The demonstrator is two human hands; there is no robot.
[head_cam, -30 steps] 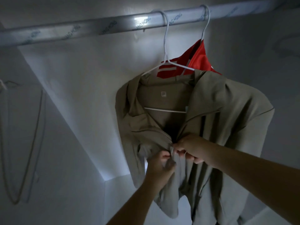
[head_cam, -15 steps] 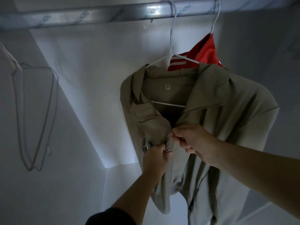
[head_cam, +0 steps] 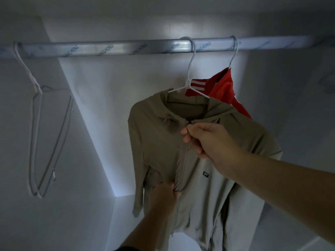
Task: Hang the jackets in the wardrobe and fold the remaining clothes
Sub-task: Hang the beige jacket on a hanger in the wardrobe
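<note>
A beige zip jacket (head_cam: pixel 208 192) hangs on a white wire hanger (head_cam: pixel 189 75) from the metal wardrobe rail (head_cam: pixel 112 49). Its front is zipped shut up to the collar. My right hand (head_cam: pixel 203 140) pinches the zipper pull just under the collar. My left hand (head_cam: pixel 163 196) grips the jacket front beside the zipper, lower down. Behind the beige jacket a red jacket (head_cam: pixel 223 89) with white stripes hangs on a second hanger.
Empty wire hangers (head_cam: pixel 41 142) dangle from the rail at the far left, close to the wardrobe's left wall. The white back wall and a lit lower corner (head_cam: pixel 116 194) lie behind the jackets. The wardrobe is dim.
The beige jacket's front was open and is now zipped up. My right hand rose to the collar with the zipper pull, while my left hand stayed low on the fabric.
</note>
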